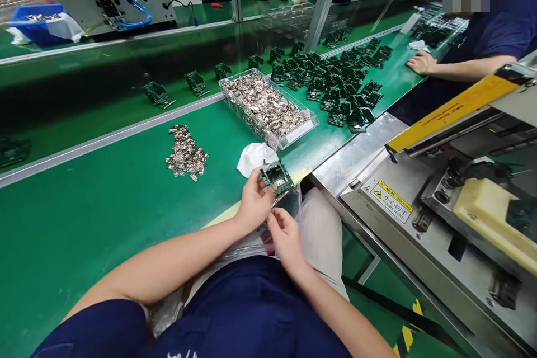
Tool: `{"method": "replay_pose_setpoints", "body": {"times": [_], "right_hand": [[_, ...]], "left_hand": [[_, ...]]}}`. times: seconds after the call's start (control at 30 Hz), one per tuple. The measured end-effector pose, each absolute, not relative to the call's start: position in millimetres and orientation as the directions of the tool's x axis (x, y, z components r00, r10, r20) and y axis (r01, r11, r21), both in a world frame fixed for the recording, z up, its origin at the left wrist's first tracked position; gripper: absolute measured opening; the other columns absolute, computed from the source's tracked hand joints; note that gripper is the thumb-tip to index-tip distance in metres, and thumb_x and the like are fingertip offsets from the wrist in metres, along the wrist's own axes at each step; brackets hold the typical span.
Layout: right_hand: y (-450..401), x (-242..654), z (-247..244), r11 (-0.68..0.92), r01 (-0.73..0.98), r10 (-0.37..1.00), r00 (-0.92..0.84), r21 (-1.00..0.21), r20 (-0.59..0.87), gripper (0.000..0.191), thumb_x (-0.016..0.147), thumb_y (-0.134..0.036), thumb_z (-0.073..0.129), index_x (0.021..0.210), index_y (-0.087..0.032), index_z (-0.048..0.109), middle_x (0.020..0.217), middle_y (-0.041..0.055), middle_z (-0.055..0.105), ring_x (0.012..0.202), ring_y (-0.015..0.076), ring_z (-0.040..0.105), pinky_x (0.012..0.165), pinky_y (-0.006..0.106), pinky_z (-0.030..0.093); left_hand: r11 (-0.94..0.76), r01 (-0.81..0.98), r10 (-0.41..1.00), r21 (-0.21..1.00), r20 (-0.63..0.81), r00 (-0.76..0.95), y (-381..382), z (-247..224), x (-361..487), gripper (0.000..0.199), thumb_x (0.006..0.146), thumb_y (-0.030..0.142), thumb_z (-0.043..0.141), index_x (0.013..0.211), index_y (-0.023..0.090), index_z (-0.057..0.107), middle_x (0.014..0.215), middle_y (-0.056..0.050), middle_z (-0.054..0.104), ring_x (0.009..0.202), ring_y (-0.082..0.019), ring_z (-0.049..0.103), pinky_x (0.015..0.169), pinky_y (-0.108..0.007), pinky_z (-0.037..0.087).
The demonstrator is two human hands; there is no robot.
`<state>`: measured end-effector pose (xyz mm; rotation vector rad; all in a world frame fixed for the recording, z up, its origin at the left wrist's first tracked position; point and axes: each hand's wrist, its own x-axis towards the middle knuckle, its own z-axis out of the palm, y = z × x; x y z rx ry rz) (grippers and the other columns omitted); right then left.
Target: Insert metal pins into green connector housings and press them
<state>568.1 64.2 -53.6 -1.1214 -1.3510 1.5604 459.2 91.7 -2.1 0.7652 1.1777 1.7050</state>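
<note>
My left hand [255,204] is closed on a small green circuit board [277,175] with a square opening, raised over the bench's near edge. Just below it, my right hand [287,238] has its thumb and fingers drawn together in a pinch; whatever it holds, if anything, is hidden. A clear plastic bag [293,204] lies in my lap under the hands. Beyond the board is a crumpled white cloth [255,156]. A clear tray [293,137] full of small shiny metal pieces stands behind the cloth, and a loose pile of metal pieces [185,154] lies to its left.
Many green boards [335,86] are heaped right of the tray. At my right stands a machine [419,201] with a yellow bar and a hand-injury warning label. A co-worker's hand [422,62] rests on the bench at the far right. A transparent partition [126,72] runs along the back.
</note>
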Motion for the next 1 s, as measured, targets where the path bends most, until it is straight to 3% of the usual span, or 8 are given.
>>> {"method": "replay_pose_setpoints", "body": {"times": [0.17, 0.33, 0.57, 0.8, 1.0], "right_hand": [[66, 551, -61, -0.055, -0.022, 0.959, -0.279, -0.998, -0.047, 0.036, 0.09, -0.049, 0.053, 0.07, -0.018, 0.051, 0.061, -0.0023, 0.048, 0.054, 0.0116, 0.041, 0.051, 0.024, 0.038], [66, 557, -75, 0.077, 0.016, 0.947, -0.315, -0.997, 0.068, 0.03, 0.09, -0.042, 0.053, 0.071, -0.018, 0.053, 0.063, -0.0015, 0.049, 0.059, 0.0131, 0.043, 0.056, 0.025, 0.037], [70, 562, -76, 0.212, 0.07, 0.92, -0.351, -0.975, 0.175, 0.025, 0.09, -0.034, 0.052, 0.07, -0.02, 0.052, 0.063, -0.0016, 0.049, 0.058, 0.0139, 0.045, 0.058, 0.026, 0.038], [74, 562, -76, 0.307, 0.143, 0.903, -0.357, -0.941, 0.24, 0.027, 0.09, -0.035, 0.048, 0.067, -0.021, 0.05, 0.063, -0.0003, 0.05, 0.059, 0.015, 0.047, 0.06, 0.028, 0.04], [83, 566, -77, 0.361, 0.21, 0.847, -0.481, -0.909, 0.226, 0.029, 0.084, -0.033, 0.05, 0.058, -0.022, 0.051, 0.057, 0.0004, 0.053, 0.055, 0.0153, 0.049, 0.057, 0.028, 0.039]], "left_hand": [[-0.135, -0.353, 0.908, 0.926, -0.027, -0.419, 85, -14, 461, 0.042, 0.073, 0.037, 0.075, 0.099, 0.02, 0.047, 0.09, -0.002, 0.065, 0.081, -0.013, 0.065, 0.077, -0.026, 0.055], [-0.173, -0.226, 0.873, 0.959, 0.043, -0.486, 74, -17, 455, 0.04, 0.074, 0.036, 0.075, 0.1, 0.02, 0.049, 0.091, -0.003, 0.064, 0.084, -0.013, 0.064, 0.079, -0.024, 0.054], [-0.186, -0.177, 0.866, 0.966, 0.076, -0.495, 79, -17, 459, 0.04, 0.078, 0.036, 0.072, 0.106, 0.019, 0.048, 0.093, -0.004, 0.063, 0.086, -0.013, 0.063, 0.079, -0.025, 0.054], [-0.218, -0.142, 0.855, 0.966, 0.119, -0.504, 81, -16, 459, 0.039, 0.08, 0.035, 0.069, 0.109, 0.02, 0.048, 0.096, -0.004, 0.062, 0.087, -0.013, 0.062, 0.079, -0.024, 0.053], [-0.224, -0.108, 0.852, 0.968, 0.141, -0.504, 86, -18, 458, 0.039, 0.082, 0.037, 0.066, 0.111, 0.02, 0.047, 0.098, -0.005, 0.06, 0.087, -0.014, 0.062, 0.08, -0.028, 0.054]]}}
